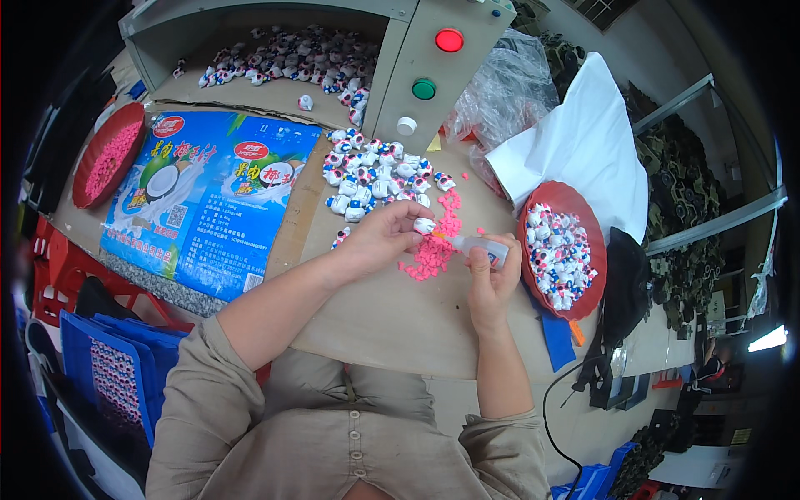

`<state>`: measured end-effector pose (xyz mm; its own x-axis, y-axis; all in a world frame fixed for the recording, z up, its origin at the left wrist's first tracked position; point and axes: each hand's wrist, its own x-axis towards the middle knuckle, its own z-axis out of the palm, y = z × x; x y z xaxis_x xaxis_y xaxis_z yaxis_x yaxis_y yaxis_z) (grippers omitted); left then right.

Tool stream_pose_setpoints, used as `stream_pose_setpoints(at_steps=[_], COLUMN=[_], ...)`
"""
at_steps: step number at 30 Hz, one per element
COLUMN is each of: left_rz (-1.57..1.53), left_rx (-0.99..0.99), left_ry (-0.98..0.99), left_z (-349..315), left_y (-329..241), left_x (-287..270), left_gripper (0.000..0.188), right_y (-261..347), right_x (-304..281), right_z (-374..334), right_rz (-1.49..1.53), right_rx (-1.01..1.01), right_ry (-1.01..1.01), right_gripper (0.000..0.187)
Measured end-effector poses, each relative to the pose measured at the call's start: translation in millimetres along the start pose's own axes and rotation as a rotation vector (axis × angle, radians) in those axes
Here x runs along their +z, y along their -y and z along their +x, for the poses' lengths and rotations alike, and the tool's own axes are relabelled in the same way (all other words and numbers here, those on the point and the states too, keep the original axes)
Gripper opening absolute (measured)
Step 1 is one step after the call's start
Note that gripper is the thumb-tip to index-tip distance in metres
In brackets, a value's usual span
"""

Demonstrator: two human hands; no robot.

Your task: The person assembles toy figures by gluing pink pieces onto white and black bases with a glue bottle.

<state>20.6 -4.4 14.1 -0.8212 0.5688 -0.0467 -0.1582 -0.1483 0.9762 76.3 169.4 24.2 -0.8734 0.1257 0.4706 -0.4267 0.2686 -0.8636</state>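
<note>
Between the fingertips of my left hand (379,236) is a small white toy figure (424,226). My right hand (493,287) grips a small clear squeeze bottle (490,249), tilted so its thin nozzle points left at the figure. Whether the tip touches the figure is too small to tell. Loose pink pieces (426,263) lie in a heap just below and beside both hands. Beyond my left hand sits a pile of white figures with blue and pink marks (383,171).
A red bowl (602,271) of white figures stands at right, and another red bowl (83,185) of pink pieces at far left. A blue printed cardboard sheet (208,200) covers the left tabletop. Behind rises a grey machine (387,87) with more figures inside and coloured buttons.
</note>
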Motion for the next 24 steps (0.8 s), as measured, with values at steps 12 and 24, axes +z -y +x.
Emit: stream_pose_setpoints(at_steps=[12, 24], left_rz=[-0.024, -0.188], left_rx=[0.051, 0.085], left_ry=[-0.064, -0.022], left_z=[0.1, 1.1], left_y=[4.3, 0.7], left_x=[1.4, -1.7], left_gripper=[0.028, 0.03], right_y=[3.3, 5.3], right_x=[-0.8, -19.4], right_z=[0.7, 14.2], right_rz=[0.08, 0.247], right_rx=[0.072, 0.423], right_ry=[-0.039, -0.021], right_gripper=[0.021, 0.039])
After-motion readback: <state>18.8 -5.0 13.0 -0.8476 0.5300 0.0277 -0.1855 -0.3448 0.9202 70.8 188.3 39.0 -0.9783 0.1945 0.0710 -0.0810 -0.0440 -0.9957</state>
